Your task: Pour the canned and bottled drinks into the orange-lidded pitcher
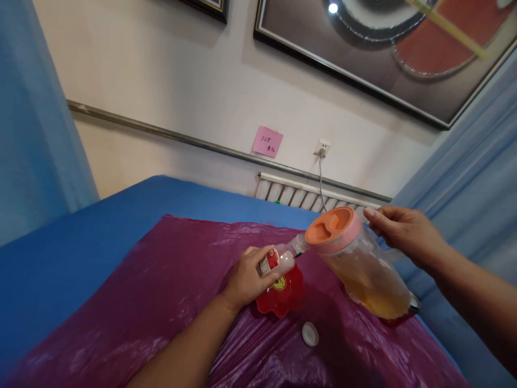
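My left hand (247, 280) is wrapped around a small clear bottle (281, 258), fingers closed about its red-labelled body, holding it tilted so its open neck points up toward the pitcher (359, 264); the bottle's mouth sits right at the pitcher's spout, touching or just short of it, I cannot tell which. My right hand (404, 231) grips the pitcher from its far side, fingers closed at the handle by the rim; the handle itself is mostly hidden behind the hand. The pitcher is clear plastic with an orange lid (332, 226), tipped toward the bottle, its base resting low on the purple plastic sheet (161, 302); amber liquid pools in its lower part.

Just beneath the bottle, on the side away from the pitcher, stands a red scalloped dish (283, 299) with a yellow emblem, partly covered by my left hand; a small white cap (309, 334) lies flat on the sheet near the dish, nearer to me than the pitcher and apart from both. The purple sheet spreads over a blue table cover (81, 237).
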